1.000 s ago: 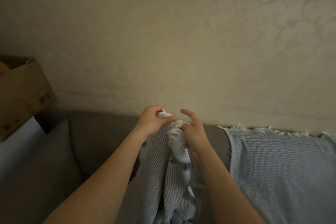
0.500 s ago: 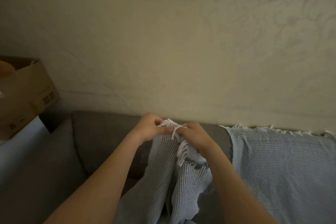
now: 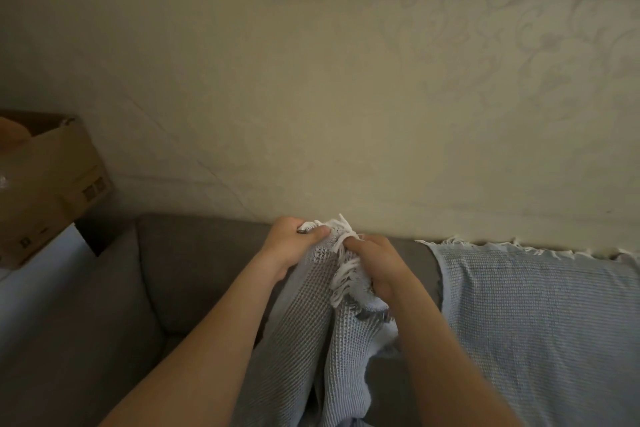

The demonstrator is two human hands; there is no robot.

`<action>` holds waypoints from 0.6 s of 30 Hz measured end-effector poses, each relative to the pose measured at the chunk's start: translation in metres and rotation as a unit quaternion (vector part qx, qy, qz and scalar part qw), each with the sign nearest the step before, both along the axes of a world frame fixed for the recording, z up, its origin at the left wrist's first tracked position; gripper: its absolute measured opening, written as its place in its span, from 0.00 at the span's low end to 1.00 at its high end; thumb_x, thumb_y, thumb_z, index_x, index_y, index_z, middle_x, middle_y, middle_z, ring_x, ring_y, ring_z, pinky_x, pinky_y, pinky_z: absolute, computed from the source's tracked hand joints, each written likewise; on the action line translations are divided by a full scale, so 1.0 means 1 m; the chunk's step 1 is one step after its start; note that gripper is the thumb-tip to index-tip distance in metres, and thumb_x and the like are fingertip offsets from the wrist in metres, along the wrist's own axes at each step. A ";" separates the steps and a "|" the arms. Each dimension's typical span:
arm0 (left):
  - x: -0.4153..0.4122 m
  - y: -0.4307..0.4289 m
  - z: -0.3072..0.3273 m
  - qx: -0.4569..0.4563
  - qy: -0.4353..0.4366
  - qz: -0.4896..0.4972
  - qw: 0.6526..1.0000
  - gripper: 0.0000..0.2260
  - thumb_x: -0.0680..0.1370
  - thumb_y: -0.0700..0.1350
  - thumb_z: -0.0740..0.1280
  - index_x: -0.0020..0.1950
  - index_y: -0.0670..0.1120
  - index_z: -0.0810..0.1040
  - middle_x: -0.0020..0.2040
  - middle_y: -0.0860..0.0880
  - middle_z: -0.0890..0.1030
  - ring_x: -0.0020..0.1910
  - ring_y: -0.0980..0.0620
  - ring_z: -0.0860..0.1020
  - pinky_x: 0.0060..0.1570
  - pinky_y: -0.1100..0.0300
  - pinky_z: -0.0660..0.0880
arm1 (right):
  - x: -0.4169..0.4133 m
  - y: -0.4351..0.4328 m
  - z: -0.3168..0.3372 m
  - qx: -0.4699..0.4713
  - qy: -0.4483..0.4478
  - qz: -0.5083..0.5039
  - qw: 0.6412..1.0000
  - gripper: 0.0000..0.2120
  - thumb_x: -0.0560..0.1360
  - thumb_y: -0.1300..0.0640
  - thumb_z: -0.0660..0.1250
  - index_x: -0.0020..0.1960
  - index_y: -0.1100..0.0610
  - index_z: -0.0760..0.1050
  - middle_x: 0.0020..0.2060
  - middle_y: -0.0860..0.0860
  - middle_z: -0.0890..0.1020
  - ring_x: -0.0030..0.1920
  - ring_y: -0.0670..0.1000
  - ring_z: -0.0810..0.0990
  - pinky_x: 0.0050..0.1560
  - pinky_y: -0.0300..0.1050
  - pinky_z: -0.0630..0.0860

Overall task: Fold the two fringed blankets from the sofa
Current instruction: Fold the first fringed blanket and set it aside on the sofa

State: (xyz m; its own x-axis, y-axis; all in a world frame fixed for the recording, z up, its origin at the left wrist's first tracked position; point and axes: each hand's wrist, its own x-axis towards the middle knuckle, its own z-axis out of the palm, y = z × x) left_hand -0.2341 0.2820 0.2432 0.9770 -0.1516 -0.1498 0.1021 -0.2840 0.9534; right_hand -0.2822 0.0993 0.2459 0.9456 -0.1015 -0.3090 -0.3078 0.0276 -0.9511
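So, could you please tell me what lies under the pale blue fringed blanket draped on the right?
The pale blue fringed blanket drapes over the grey fabric sofa, whose backrest shows bare to its left. The part beneath is covered.

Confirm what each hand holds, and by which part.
Both hold one fringed blanket by its fringed top edge: left hand grips the bunched edge, right hand grips it right beside. The second blanket, draped on the sofa, is untouched.

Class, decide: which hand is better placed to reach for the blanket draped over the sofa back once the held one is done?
Probably the right hand: it grips the held blanket on the side nearest the draped blanket. The left hand would have to cross over.
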 end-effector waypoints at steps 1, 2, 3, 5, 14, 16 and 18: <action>0.001 -0.002 -0.001 0.000 0.002 0.007 1.000 0.20 0.77 0.54 0.77 0.52 0.35 0.84 0.48 0.39 0.88 0.50 0.35 0.86 0.48 0.45 0.82 | 0.001 0.000 0.000 0.015 0.002 -0.016 1.000 0.11 0.78 0.62 0.70 0.54 0.69 0.82 0.49 0.67 0.86 0.44 0.63 0.86 0.45 0.54 0.80; 0.001 -0.005 0.000 -0.009 -0.003 0.022 1.000 0.19 0.78 0.53 0.76 0.51 0.35 0.83 0.46 0.39 0.87 0.47 0.37 0.86 0.45 0.49 0.79 | 0.001 -0.001 0.002 0.024 0.004 -0.028 0.999 0.11 0.78 0.63 0.70 0.55 0.70 0.82 0.49 0.68 0.85 0.43 0.62 0.85 0.46 0.54 0.80; 0.000 -0.007 0.001 -0.016 -0.010 0.043 0.999 0.18 0.79 0.51 0.75 0.51 0.35 0.83 0.44 0.41 0.86 0.43 0.41 0.84 0.42 0.53 0.76 | 0.001 -0.002 0.003 0.031 0.006 -0.036 0.999 0.10 0.77 0.63 0.70 0.54 0.69 0.82 0.49 0.69 0.85 0.43 0.61 0.84 0.45 0.54 0.81; -0.002 -0.011 0.004 -0.018 -0.021 0.087 0.996 0.15 0.82 0.49 0.73 0.51 0.35 0.83 0.43 0.41 0.83 0.41 0.47 0.79 0.39 0.55 0.73 | -0.002 -0.005 0.007 0.062 0.000 -0.053 0.997 0.05 0.77 0.66 0.70 0.50 0.66 0.84 0.44 0.67 0.85 0.41 0.59 0.83 0.42 0.51 0.80; -0.017 -0.008 -0.003 -0.052 -0.035 0.055 0.997 0.08 0.84 0.42 0.67 0.59 0.55 0.76 0.56 0.43 0.82 0.47 0.46 0.82 0.46 0.48 0.80 | -0.015 -0.014 0.013 0.230 -0.069 -0.112 0.964 0.14 0.77 0.74 0.62 0.57 0.59 0.77 0.40 0.58 0.77 0.36 0.53 0.76 0.36 0.47 0.74; -0.022 -0.009 -0.004 -0.048 -0.048 0.036 0.997 0.10 0.85 0.38 0.64 0.54 0.54 0.76 0.54 0.42 0.82 0.46 0.45 0.79 0.46 0.48 0.77 | -0.017 -0.012 0.014 0.229 -0.085 -0.102 0.964 0.12 0.77 0.75 0.63 0.54 0.62 0.78 0.39 0.57 0.78 0.37 0.54 0.77 0.40 0.46 0.76; -0.026 -0.011 -0.003 -0.053 -0.047 0.010 0.997 0.15 0.83 0.35 0.63 0.44 0.51 0.81 0.51 0.44 0.85 0.52 0.42 0.82 0.56 0.46 0.80 | -0.020 -0.011 0.012 0.220 -0.093 -0.084 0.967 0.09 0.77 0.74 0.66 0.56 0.67 0.79 0.43 0.60 0.79 0.44 0.57 0.79 0.49 0.51 0.77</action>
